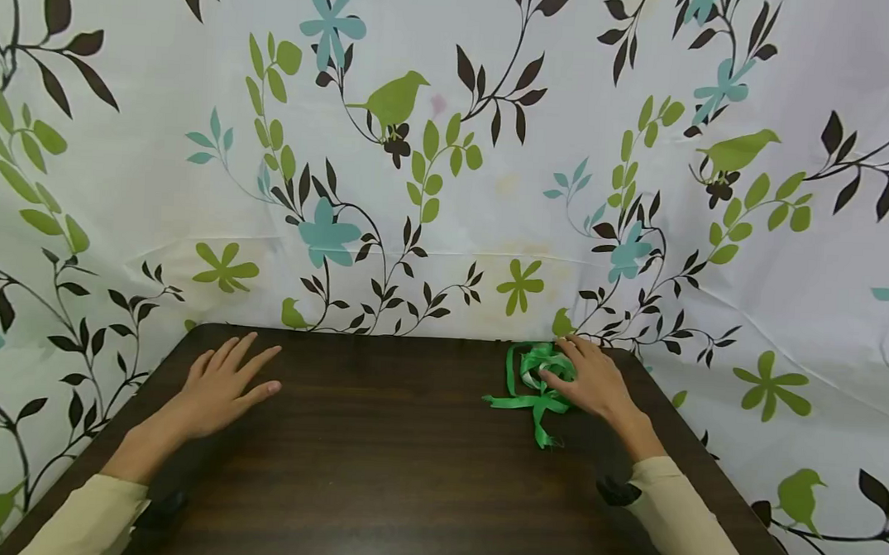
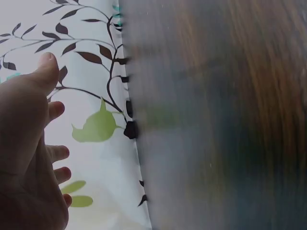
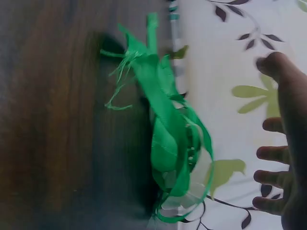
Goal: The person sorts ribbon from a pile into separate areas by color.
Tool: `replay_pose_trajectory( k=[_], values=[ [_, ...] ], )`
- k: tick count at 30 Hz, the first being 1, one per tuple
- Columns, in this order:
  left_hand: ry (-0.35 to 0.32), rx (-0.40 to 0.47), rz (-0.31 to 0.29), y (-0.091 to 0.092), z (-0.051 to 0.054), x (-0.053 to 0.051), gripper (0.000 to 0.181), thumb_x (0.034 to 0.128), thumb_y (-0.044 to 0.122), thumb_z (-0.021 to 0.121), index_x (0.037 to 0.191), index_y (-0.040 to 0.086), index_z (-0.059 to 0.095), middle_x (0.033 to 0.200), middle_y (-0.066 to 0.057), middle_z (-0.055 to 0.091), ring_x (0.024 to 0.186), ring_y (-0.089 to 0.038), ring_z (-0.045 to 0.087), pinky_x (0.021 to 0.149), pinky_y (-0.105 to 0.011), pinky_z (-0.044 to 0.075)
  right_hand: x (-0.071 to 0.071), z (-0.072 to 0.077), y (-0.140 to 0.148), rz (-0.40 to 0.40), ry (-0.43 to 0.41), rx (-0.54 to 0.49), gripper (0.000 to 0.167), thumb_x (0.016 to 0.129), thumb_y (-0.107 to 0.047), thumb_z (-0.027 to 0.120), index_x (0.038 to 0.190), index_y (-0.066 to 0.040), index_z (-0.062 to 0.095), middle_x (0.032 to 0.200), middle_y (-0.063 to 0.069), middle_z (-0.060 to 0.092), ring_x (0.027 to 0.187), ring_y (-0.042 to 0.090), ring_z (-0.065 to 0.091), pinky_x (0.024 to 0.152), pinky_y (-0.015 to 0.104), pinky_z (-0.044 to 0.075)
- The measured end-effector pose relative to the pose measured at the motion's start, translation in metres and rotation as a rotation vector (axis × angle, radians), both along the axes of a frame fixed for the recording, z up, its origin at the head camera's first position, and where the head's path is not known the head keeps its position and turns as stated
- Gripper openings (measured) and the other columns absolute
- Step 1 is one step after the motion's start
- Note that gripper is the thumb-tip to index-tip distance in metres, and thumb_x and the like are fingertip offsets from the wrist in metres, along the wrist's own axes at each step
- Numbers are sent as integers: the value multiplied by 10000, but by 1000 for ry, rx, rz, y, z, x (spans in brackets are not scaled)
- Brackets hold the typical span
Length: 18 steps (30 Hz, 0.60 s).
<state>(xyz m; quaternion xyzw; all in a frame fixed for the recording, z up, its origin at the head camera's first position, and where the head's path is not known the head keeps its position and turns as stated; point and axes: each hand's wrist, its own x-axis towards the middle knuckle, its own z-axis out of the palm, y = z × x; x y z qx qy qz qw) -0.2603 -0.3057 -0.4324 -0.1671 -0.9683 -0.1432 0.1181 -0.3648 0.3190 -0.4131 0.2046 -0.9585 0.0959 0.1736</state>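
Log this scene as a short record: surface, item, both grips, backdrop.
Surface: dark wooden table
Item: green ribbon, looped, with loose ends, one frayed
Item position: near the table's far edge, right of centre
Left grip: fingers spread, over the table's left side, holding nothing
Right grip: close to the ribbon, fingers not wrapped round it
Backdrop: white sheet printed with leaves, flowers, birds
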Motion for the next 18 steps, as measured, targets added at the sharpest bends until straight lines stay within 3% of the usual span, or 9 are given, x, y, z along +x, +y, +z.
replay_pose_trajectory(
  k=[5, 12, 15, 18],
  values=[
    [-6, -4, -12, 5, 0, 0, 699, 1036, 549, 513, 1602, 186, 320, 1629, -262, 135, 1452, -529, 103, 1049, -746, 66, -22, -2, -9, -58, -111, 46, 869, 951, -696, 525, 1553, -79, 416, 1556, 267, 349, 1373, 526, 353, 960, 733, 355],
    [-5, -30, -13, 6, -1, -5, 683, 1039, 561, 496, 1580, 167, 361, 1626, -259, 146, 1455, -518, 111, 1061, -733, 70, -40, -16, -11, -106, -389, 68, 913, 941, -733, 498, 1612, -146, 307, 1610, 315, 165, 1358, 668, 224, 917, 833, 261],
    [-32, -28, -17, 6, -5, -2, 685, 1037, 562, 498, 1578, 162, 367, 1624, -267, 147, 1454, -522, 111, 1061, -732, 73, -40, -27, -12, -95, -426, 77, 903, 953, -725, 484, 1613, -135, 303, 1602, 333, 169, 1343, 657, 273, 914, 824, 278],
    [-38, -27, -19, 7, -8, 0, 683, 1039, 558, 497, 1577, 157, 368, 1622, -268, 153, 1453, -521, 120, 1061, -726, 85, -36, -36, -16, -64, -401, 72, 880, 961, -706, 498, 1595, -114, 347, 1594, 319, 224, 1330, 616, 346, 913, 804, 311]
  ],
)
